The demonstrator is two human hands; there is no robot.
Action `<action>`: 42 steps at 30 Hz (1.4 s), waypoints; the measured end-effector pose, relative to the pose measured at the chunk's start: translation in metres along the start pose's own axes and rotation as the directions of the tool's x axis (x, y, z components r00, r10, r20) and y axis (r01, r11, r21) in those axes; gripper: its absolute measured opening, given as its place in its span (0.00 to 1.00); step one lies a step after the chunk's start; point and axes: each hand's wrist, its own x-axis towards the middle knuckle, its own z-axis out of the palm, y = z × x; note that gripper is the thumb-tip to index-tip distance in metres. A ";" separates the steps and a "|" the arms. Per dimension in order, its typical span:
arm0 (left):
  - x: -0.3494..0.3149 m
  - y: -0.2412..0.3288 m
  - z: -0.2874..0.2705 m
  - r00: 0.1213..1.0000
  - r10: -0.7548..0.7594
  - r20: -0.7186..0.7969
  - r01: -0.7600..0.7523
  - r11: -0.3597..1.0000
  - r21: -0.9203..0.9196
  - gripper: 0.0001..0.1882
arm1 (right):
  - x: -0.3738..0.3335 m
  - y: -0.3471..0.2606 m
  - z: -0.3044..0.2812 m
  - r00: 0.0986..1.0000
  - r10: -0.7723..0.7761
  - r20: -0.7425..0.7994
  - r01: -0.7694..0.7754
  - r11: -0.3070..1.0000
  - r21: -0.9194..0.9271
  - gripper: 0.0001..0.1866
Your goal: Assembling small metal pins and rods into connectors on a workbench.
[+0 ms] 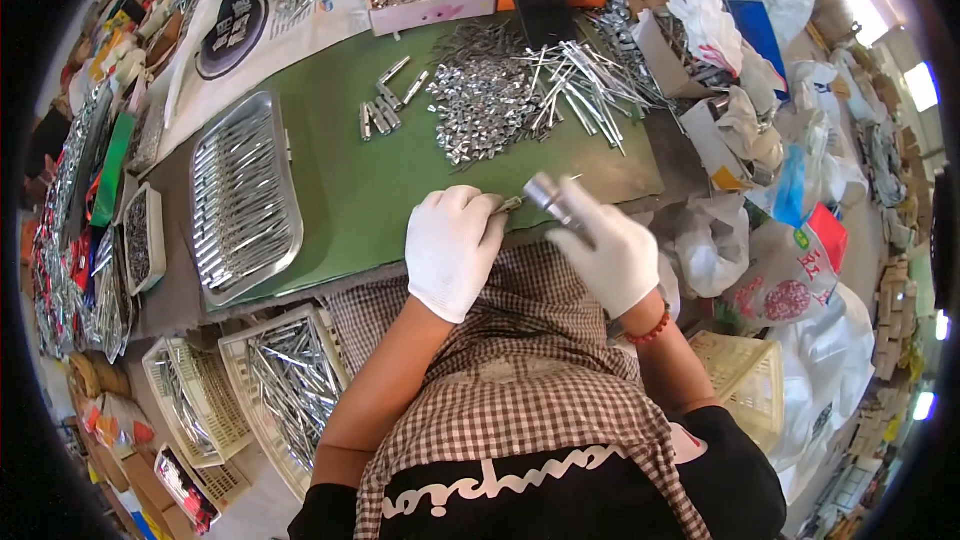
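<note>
Green matting (pixel 340 180) covers the cluttered workbench at whose near edge both white-gloved hands meet. Left hand (pixel 452 248) pinches a small metal piece (pixel 512 204), mostly hidden by its fingers; right hand (pixel 606 252) is clamped on a silvery metal part (pixel 550 194), its shape blurred. Beyond the hands on the matting lies a heap of shiny metal clips (pixel 480 105). Left of the heap, a steel tray (pixel 240 285) holds rows of finished pieces. Behind it, a pink box (pixel 432 8) holds more clips.
</note>
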 end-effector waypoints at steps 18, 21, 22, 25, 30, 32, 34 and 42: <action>0.004 0.010 -0.004 0.999 -0.024 0.046 0.023 1.000 0.022 0.09 | 0.153 0.099 -0.007 0.968 -0.002 -0.250 -0.102 0.910 -0.402 0.14; 0.009 0.013 -0.001 0.999 0.008 0.052 -0.010 1.000 0.027 0.09 | 0.176 0.107 -0.005 0.972 0.106 -0.210 -0.196 0.859 -0.473 0.13; 0.009 0.013 0.001 0.999 0.013 0.053 -0.014 1.000 0.022 0.08 | 0.175 0.104 -0.005 0.971 0.124 -0.206 -0.205 0.874 -0.440 0.13; 0.008 0.010 0.002 0.998 0.048 0.038 -0.050 0.997 0.062 0.06 | 0.175 0.097 0.002 0.966 0.117 -0.229 -0.209 0.878 -0.432 0.13; 0.009 0.011 -0.002 0.994 0.050 0.095 -0.063 0.989 0.137 0.04 | 0.174 0.105 0.008 0.985 0.096 -0.142 -0.153 0.866 -0.476 0.14; 0.010 -0.003 -0.020 0.997 0.030 0.076 -0.042 0.986 0.163 0.04 | 0.171 0.109 0.004 0.986 0.067 -0.154 -0.134 0.865 -0.484 0.17; 0.018 -0.014 -0.051 0.982 -0.086 0.170 0.035 0.958 0.285 0.05 | 0.167 0.114 0.003 0.986 -0.003 -0.164 -0.076 0.881 -0.466 0.13; 0.007 -0.187 -0.222 0.974 -0.215 -0.075 0.214 0.749 0.627 0.11 | 0.154 0.105 -0.003 0.961 0.120 -0.251 -0.216 0.890 -0.402 0.11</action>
